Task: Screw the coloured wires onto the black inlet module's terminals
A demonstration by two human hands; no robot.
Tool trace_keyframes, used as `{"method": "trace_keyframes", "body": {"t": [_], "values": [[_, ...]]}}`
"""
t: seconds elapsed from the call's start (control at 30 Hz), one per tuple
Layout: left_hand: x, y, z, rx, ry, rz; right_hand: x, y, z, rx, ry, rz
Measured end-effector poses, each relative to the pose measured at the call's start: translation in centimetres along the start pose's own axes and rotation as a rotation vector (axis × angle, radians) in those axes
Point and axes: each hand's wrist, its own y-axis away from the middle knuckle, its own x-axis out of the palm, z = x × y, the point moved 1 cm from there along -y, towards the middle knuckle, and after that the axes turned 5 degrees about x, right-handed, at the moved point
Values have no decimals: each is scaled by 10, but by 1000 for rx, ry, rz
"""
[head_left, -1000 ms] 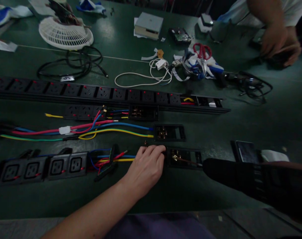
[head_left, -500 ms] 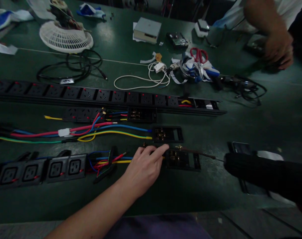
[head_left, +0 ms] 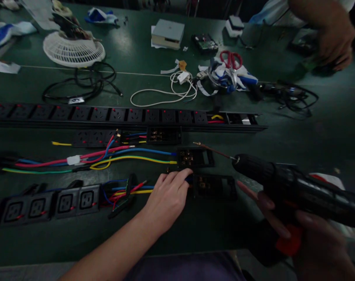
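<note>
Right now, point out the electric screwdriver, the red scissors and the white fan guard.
electric screwdriver [head_left: 297,191], head view, on its dark body
red scissors [head_left: 231,59], head view, on the handle loops
white fan guard [head_left: 74,50], head view, on the wire grille

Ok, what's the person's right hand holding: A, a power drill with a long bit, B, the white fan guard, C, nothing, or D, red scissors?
A: the right hand grips a dark power drill whose long bit points toward the black terminal block; the scissors lie across the table.
</note>
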Motion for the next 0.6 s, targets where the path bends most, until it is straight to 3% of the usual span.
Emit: {"method": "trace_keyframes", "body": {"t": [0.4, 0.5, 0.6], "values": [[0, 0, -1, 0, 4, -16, 14, -20, -3, 28, -82, 119], [0, 0, -1, -3, -6, 3, 6, -18, 1, 9, -18, 92], [-1, 0, -2, 4, -15, 8, -13, -9, 9, 1, 99, -18]]}}
